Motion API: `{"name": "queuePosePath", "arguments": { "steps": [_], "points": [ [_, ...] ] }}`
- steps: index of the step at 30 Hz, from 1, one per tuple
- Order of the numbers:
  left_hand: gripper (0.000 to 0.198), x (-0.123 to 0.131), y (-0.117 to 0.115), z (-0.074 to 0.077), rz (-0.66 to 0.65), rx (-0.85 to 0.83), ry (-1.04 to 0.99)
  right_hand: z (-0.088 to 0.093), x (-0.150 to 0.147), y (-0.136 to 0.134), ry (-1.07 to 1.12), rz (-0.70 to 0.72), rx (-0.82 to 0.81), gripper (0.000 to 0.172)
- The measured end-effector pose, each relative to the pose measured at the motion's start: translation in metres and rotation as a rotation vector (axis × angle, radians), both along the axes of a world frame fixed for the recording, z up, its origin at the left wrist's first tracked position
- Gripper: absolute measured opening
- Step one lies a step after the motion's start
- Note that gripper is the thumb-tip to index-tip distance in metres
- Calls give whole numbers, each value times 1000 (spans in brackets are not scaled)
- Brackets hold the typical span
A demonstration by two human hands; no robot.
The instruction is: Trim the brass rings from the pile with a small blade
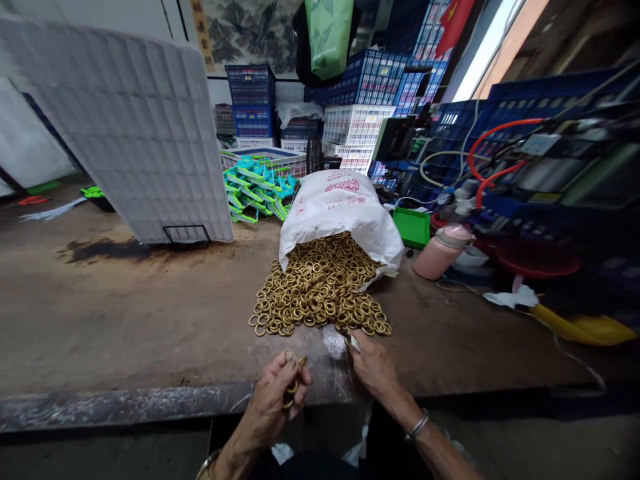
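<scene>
A heap of brass rings (pixel 320 293) spills from an open white sack (pixel 340 210) onto the brown workbench (pixel 125 320). My left hand (pixel 277 397) is at the bench's front edge, fingers curled shut around a few brass rings. My right hand (pixel 373 367) rests just right of it, at the near edge of the heap, fingers pinched on a small thin object that I cannot make out. A bracelet circles my right wrist.
A white gridded tray (pixel 130 127) leans upright at the back left. Turquoise and green plastic parts (pixel 257 190), blue and white crates (pixel 355 100), a green bin (pixel 413 227), a pink bottle (pixel 443 250), hoses and a yellow scoop (pixel 585 327) crowd the back and right.
</scene>
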State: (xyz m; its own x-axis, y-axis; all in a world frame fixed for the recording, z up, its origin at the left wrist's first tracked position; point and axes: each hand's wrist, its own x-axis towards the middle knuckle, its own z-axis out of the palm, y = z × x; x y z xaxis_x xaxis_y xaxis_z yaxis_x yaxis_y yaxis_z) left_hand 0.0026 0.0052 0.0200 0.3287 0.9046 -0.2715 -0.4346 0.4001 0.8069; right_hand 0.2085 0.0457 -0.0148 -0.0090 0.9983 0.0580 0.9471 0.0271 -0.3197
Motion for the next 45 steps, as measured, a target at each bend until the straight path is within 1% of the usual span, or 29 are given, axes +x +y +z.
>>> {"name": "queuePosePath", "arguments": {
  "steps": [2, 4, 8, 11, 13, 17, 19, 22, 24, 26, 29, 32, 36, 41, 45],
  "points": [
    [30, 1, 3, -4, -24, -20, 13, -2, 12, 0, 1, -73, 25, 13],
    [28, 3, 5, -7, -24, -27, 8, -3, 17, 0, -16, -102, 26, 12],
    [12, 4, 6, -9, 27, -90, -89, 2, 7, 4, -78, -92, 10, 11],
    [18, 2, 6, -9, 21, -151, -142, 7, -2, 6, -115, -98, -35, 11],
    [16, 0, 6, -9, 20, -190, -167, 8, -4, 7, -118, -103, -63, 10],
    [18, 0, 6, -13, 57, -259, -210, 7, -7, 6, -37, -87, -68, 10],
    [19, 2, 6, -15, 61, -265, -217, 6, -13, 5, 84, -63, -47, 9],
    [19, 5, 7, -18, 59, -256, -218, 6, -28, 5, 420, -32, -42, 8],
    [19, 7, 8, -20, 84, -254, -219, 7, -39, 4, 684, -21, -100, 10],
    [23, 8, 8, -20, 124, -256, -212, 9, -50, 4, 894, -31, -174, 12],
    [33, 9, 8, -18, 185, -226, -164, 11, -63, 3, 1072, -65, -250, 15],
    [40, 13, 7, -15, 239, -148, -66, 11, -74, -1, 1154, -61, -307, 16],
    [37, 16, 8, -16, 285, -73, 94, 11, -82, -6, 1152, -46, -322, 18],
    [34, 11, 9, -24, 309, -18, 259, 17, -78, -6, 985, 85, -316, 16],
    [27, 7, 7, -21, 314, 134, 391, 25, -75, -3, 846, 162, -222, 16]
  ]
}}
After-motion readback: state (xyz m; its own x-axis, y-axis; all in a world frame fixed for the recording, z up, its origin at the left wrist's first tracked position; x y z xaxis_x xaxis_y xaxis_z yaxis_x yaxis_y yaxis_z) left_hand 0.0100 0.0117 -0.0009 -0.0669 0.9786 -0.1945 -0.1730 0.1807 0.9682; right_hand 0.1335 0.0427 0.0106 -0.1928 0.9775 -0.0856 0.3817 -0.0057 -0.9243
